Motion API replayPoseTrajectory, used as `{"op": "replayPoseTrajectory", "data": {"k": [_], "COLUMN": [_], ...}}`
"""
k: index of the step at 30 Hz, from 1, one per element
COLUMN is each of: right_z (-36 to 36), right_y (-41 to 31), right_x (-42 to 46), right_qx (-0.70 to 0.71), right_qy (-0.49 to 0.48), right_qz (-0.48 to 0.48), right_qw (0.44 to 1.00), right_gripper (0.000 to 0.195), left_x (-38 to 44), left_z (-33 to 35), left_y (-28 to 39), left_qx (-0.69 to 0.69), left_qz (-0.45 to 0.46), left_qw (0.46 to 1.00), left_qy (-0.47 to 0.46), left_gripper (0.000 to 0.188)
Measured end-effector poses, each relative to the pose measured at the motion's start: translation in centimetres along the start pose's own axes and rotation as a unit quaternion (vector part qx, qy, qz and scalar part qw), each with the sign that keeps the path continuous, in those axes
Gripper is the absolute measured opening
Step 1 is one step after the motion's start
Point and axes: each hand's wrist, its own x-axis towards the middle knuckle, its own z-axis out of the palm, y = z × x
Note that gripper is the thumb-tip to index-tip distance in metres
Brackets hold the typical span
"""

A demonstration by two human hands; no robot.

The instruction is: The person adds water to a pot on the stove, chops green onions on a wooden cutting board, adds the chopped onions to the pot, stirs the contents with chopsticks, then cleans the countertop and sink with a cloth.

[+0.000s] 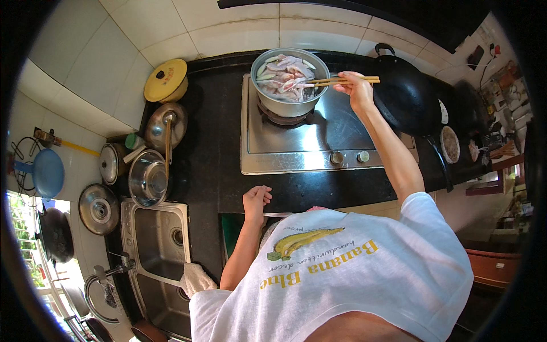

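My right hand (pixel 355 90) grips a pair of wooden chopsticks (pixel 331 81), their tips among pale raw meat pieces (pixel 287 77) in a grey metal pot (pixel 285 107). The meat looks like poultry, though the exact cut is hard to tell. Light green slices (pixel 267 77) lie around it near the pot's wall. Beneath the pot, a burner (pixel 284 119) of the steel gas cooktop (pixel 277 147) is partly hidden. My left hand (pixel 256 199) hovers or rests by the front edge of the black counter (pixel 205 162), fingers loosely curled, holding nothing.
Right of the cooktop sits a black wok (pixel 404 92), its long handle pointing toward me. A yellow lidded pot (pixel 169 81), a metal lid (pixel 160 124) and a steel bowl (pixel 147 179) line the left side. Nearer me is a double sink (pixel 162 243) with a cloth (pixel 197 278) over its edge.
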Motion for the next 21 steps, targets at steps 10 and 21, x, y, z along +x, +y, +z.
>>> {"op": "replayPoseTrajectory", "data": {"k": [10,21], "right_z": [1.9,3.6], "right_y": [-4.5,-1.2], "right_x": [-1.4,0.4], "right_qx": [-0.072,-0.063], "right_qy": [-0.112,-0.115], "right_qz": [-0.092,-0.079], "right_qw": [0.987,0.988], "right_gripper": [0.019,0.019], "left_x": [0.2,0.0], "left_z": [0.2,0.2], "left_y": [0.0,0.1], "left_qx": [0.000,-0.009], "left_qz": [0.012,0.007], "left_qw": [1.000,1.000], "left_qy": [-0.005,-0.009], "left_gripper": [0.020,0.019]}}
